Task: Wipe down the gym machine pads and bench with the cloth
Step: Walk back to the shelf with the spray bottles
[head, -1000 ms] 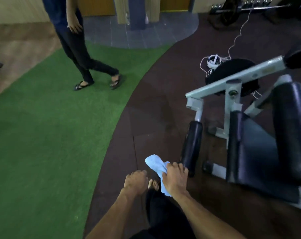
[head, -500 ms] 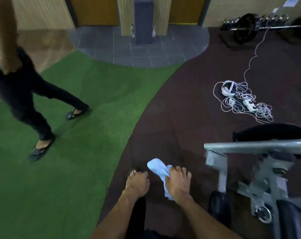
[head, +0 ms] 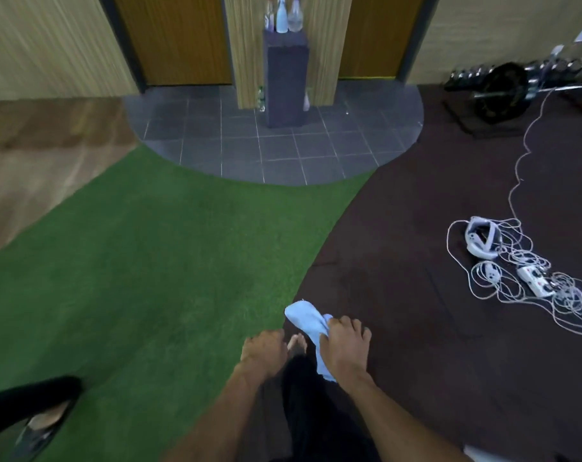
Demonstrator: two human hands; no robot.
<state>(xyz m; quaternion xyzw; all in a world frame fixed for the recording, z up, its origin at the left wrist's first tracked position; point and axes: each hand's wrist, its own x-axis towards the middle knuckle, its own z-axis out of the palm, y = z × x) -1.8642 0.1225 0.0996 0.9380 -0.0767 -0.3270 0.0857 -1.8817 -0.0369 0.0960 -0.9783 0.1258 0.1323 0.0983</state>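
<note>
A light blue cloth [head: 307, 320] hangs from my right hand [head: 344, 345], which grips it low in the centre of the view. Just to its left is my left hand [head: 264, 348], knuckles up and fingers curled, with nothing visible in it. My bare foot [head: 297, 345] shows between the two hands on the dark rubber floor. The gym machine, its pads and the bench are out of view, apart from a pale sliver [head: 482, 456] at the bottom right edge.
Green turf [head: 143, 268] lies to the left, dark rubber flooring [head: 416, 228] to the right. A headset with tangled white cables [head: 522, 271] lies on the right. Another person's shoe [head: 39, 431] is at bottom left. Spray bottles [head: 284, 13] stand on a grey pedestal [head: 286, 78]. A barbell [head: 502, 91] sits far right.
The view has swung up and to the left, away from the machine, which has dropped out of sight. The other person has passed to the bottom left. My hands keep their pose.
</note>
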